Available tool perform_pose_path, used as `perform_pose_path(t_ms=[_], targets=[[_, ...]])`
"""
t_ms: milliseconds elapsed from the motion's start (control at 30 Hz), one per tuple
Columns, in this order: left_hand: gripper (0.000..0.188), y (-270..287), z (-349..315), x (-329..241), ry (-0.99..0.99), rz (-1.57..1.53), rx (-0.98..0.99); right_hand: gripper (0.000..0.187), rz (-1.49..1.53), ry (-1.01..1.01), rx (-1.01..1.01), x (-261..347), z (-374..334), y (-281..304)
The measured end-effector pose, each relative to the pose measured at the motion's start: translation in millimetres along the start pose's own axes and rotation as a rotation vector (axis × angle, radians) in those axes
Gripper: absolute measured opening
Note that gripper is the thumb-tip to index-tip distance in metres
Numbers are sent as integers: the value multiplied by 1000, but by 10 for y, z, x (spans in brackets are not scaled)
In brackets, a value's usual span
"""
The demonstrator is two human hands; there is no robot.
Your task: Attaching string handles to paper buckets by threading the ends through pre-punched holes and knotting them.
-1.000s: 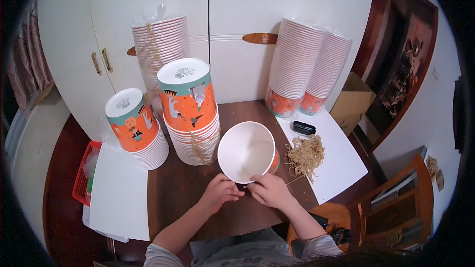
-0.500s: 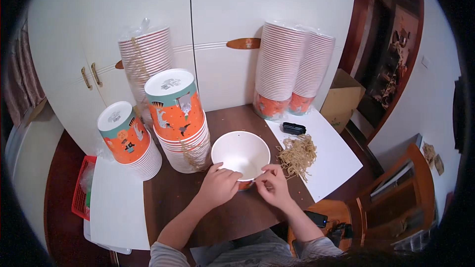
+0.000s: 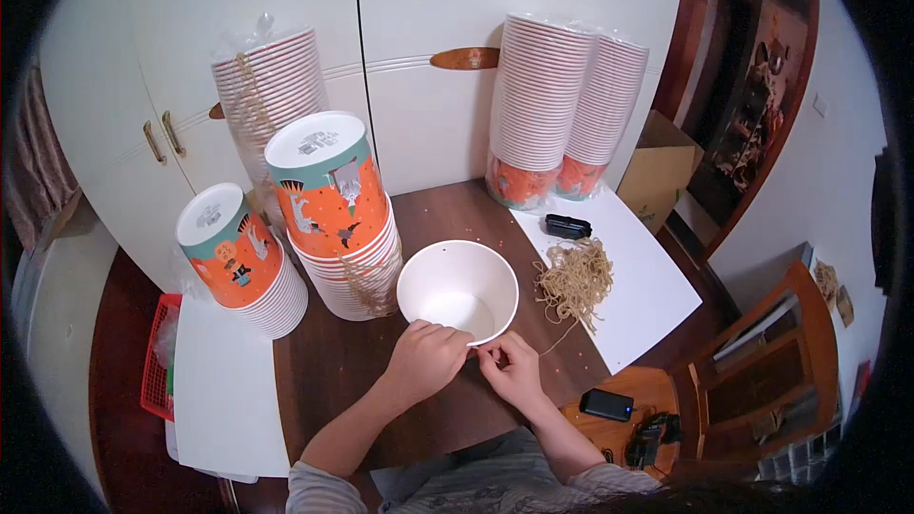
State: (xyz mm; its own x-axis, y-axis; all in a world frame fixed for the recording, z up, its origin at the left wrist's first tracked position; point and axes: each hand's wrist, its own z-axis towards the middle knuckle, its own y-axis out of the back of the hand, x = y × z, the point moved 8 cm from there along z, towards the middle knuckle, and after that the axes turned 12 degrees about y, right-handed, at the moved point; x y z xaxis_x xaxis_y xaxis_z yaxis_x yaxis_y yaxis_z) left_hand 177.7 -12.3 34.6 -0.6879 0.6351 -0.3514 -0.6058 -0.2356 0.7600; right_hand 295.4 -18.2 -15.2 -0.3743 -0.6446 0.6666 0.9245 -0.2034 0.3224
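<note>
A white-lined paper bucket (image 3: 443, 276) stands mouth up on the brown table in front of me. My left hand (image 3: 427, 362) is closed over its near rim, with fingertips just inside the edge. Right beside it, my right hand (image 3: 514, 369) pinches at the outside of the same rim. A thin strand runs from a loose heap of tan string (image 3: 574, 281) to the right hand, where my fingers hide its end. The bucket's outer side is mostly covered by my hands.
At left are two upside-down stacks of orange and teal buckets, one nearer (image 3: 324, 200) and one shorter (image 3: 228, 252). Tall wrapped stacks (image 3: 538, 95) stand at the back. A black case (image 3: 568, 226) lies by the string; a phone (image 3: 606, 405) rests on the wooden chair.
My view has shifted slightly. My two hands have come closer together at the near rim, and a strand now stretches from the heap to my right hand. The bucket is tipped slightly toward me.
</note>
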Motion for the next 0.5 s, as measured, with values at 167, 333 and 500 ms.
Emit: perform_pose_path(t_ms=[167, 333, 500], targets=[[9, -35, -6, 15, 23, 6, 44, 8, -28, -30, -16, -35, -21, -2], [6, -17, -9, -6, -5, 20, -2, 6, -26, -62, -37, -60, -38, 14], [5, -5, -5, -16, -8, 31, -8, 6, -25, -70, -62, -69, -40, 19]])
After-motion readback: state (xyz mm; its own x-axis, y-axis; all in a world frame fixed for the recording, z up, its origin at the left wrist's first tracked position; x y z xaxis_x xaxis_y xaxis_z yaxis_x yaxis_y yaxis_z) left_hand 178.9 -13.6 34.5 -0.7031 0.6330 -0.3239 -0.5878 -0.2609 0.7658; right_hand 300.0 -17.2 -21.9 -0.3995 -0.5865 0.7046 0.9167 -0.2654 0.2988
